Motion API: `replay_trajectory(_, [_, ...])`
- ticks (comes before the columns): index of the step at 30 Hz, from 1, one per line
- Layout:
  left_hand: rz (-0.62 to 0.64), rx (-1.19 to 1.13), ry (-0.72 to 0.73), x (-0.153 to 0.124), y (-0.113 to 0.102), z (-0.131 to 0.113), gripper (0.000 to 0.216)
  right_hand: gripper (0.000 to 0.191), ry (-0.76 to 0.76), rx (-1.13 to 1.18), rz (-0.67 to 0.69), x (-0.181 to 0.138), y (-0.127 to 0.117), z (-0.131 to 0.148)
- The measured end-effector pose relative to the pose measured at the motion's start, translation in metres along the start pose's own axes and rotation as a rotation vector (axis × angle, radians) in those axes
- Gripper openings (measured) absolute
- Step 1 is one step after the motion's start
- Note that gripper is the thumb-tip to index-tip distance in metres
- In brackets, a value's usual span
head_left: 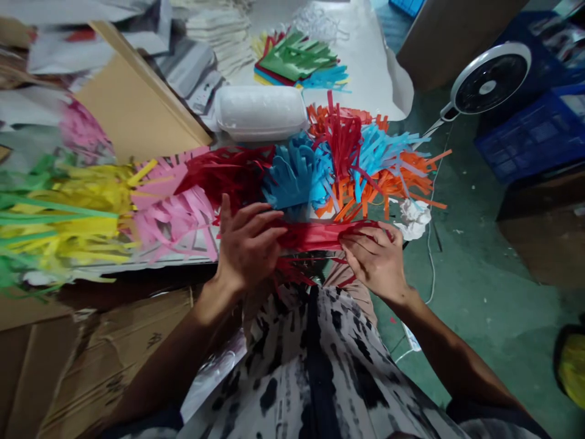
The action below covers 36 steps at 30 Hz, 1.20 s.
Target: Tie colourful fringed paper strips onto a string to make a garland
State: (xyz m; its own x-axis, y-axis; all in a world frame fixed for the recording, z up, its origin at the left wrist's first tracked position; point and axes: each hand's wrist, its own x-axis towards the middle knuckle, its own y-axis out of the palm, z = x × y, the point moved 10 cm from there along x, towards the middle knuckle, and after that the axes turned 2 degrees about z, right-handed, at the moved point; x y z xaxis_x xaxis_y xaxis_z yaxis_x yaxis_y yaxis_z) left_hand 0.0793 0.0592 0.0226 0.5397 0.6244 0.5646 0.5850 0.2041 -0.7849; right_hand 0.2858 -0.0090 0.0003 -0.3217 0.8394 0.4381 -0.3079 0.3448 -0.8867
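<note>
A folded band of red tissue paper (313, 236) lies along the table's front edge, with cut red fringe hanging below it. My left hand (250, 247) rests at the band's left end, its fingers stretched out and the thumb raised. At the other end my right hand (377, 259) has its fingers bent and pressed together on the paper. Just behind the band sit a blue fringed tissue bundle (290, 174) and a dark red fringed bundle (228, 174). Bright red fringe (342, 137) lies over blue and orange strips (406, 174) on the right.
Yellow fringe (86, 213) and pink fringe (176, 222) cover the table's left. Farther back are a white plastic container (260, 113), a tan board (132, 103) and stacked green fringed sheets (299, 58). A fan (491, 79) and blue crate (534, 134) stand right; cardboard (123, 360) lies below left.
</note>
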Motion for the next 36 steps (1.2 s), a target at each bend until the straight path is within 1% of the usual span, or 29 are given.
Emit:
replay_trajectory(2, [-0.15, 0.015, -0.056, -0.003, -0.018, -0.007, 0.021, 0.023, -0.018, 0.01, -0.024, -0.001, -0.002, 0.001])
replay_trajectory(3, [-0.176, 0.0, -0.051, -0.005, -0.021, -0.017, 0.024, 0.024, -0.026, 0.016, -0.033, -0.002, -0.004, 0.002])
replay_trajectory(4, [-0.155, -0.03, -0.013, -0.005, -0.018, -0.031, 0.028, 0.024, -0.033, 0.023, -0.042, -0.003, -0.006, 0.002])
replay_trajectory(6, [-0.042, -0.079, 0.073, -0.004, -0.003, -0.059, 0.034, 0.026, -0.042, 0.033, -0.049, -0.005, -0.009, 0.003])
replay_trajectory(7, [-0.002, -0.085, 0.076, -0.003, 0.005, -0.066, 0.035, 0.027, -0.046, 0.034, -0.045, -0.006, -0.01, 0.003])
replay_trajectory(8, [0.024, -0.08, 0.055, -0.003, 0.012, -0.068, 0.034, 0.028, -0.053, 0.034, -0.037, -0.007, -0.01, 0.003])
replay_trajectory(10, [0.064, -0.063, 0.006, -0.003, 0.025, -0.064, 0.029, 0.029, -0.068, 0.033, -0.013, -0.008, -0.008, 0.002])
replay_trajectory(12, [0.124, -0.052, 0.02, -0.005, 0.039, -0.06, 0.026, 0.028, -0.072, 0.025, 0.008, -0.01, -0.005, 0.002])
replay_trajectory(14, [0.176, -0.043, 0.054, -0.008, 0.05, -0.057, 0.028, 0.025, -0.055, 0.009, 0.023, -0.011, -0.001, 0.0])
replay_trajectory(16, [0.211, -0.031, 0.058, -0.012, 0.056, -0.053, 0.033, 0.024, -0.034, -0.016, 0.031, -0.012, 0.003, 0.0])
replay_trajectory(19, [0.256, -0.009, 0.044, -0.016, 0.061, -0.05, 0.038, 0.025, -0.016, -0.058, 0.029, -0.015, 0.004, -0.001])
replay_trajectory(22, [0.267, -0.01, 0.029, -0.015, 0.061, -0.048, 0.038, 0.025, 0.019, -0.128, 0.022, -0.019, 0.001, -0.01])
replay_trajectory(24, [0.246, -0.03, 0.015, -0.012, 0.059, -0.046, 0.032, 0.022, 0.058, -0.177, -0.002, -0.02, -0.004, -0.019])
replay_trajectory(27, [0.211, -0.072, -0.024, -0.004, 0.056, -0.044, 0.021, 0.012, 0.113, -0.207, -0.086, -0.021, -0.018, -0.025])
replay_trajectory(29, [0.203, -0.085, -0.059, 0.0, 0.058, -0.044, 0.016, 0.012, 0.123, -0.203, -0.154, -0.019, -0.026, -0.018])
replay_trajectory(30, [0.202, -0.086, -0.074, 0.001, 0.058, -0.045, 0.014, 0.016, 0.111, -0.194, -0.17, -0.018, -0.026, -0.011])
replay_trajectory(31, [0.202, -0.085, -0.086, 0.002, 0.06, -0.046, 0.014, 0.021, 0.083, -0.179, -0.167, -0.016, -0.024, -0.001])
replay_trajectory(34, [0.206, -0.087, -0.108, 0.003, 0.062, -0.046, 0.015, 0.032, -0.012, -0.11, -0.103, -0.015, -0.009, 0.023])
replay_trajectory(36, [0.212, -0.096, -0.104, 0.001, 0.061, -0.042, 0.017, 0.034, -0.018, -0.091, -0.087, -0.02, -0.003, 0.025])
